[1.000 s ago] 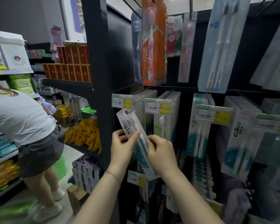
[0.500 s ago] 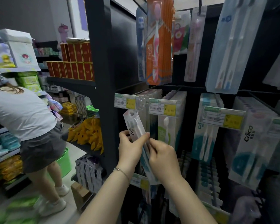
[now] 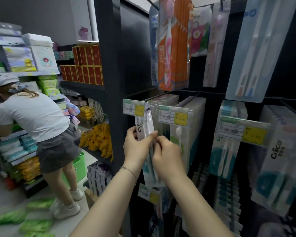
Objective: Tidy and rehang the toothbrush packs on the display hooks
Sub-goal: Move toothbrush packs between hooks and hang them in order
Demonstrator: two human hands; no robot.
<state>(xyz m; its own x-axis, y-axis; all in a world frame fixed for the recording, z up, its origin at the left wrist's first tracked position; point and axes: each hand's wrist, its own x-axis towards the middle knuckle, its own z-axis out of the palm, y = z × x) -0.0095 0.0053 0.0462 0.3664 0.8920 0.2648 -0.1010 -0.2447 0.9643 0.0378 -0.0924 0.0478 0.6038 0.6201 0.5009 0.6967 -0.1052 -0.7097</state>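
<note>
A clear toothbrush pack (image 3: pixel 144 124) with a teal bottom stands nearly upright in both my hands. My left hand (image 3: pixel 138 147) pinches its upper left side and my right hand (image 3: pixel 167 159) grips its right edge lower down. The pack's top sits right below the leftmost display hook's price tag (image 3: pixel 133 108). I cannot tell whether the pack's hole is on the hook. A row of similar packs (image 3: pixel 166 100) hangs behind that tag.
More toothbrush packs hang on hooks to the right (image 3: pixel 229 147) and above (image 3: pixel 173 45). A black shelf post (image 3: pixel 109 65) stands just left of my hands. A person in a white shirt (image 3: pixel 32 115) bends over shelves at left. Green packets (image 3: pixel 36 218) lie on the floor.
Both hands have lifted the pack and turned it from tilted to nearly upright, bringing its top up to the leftmost hook's price tag.
</note>
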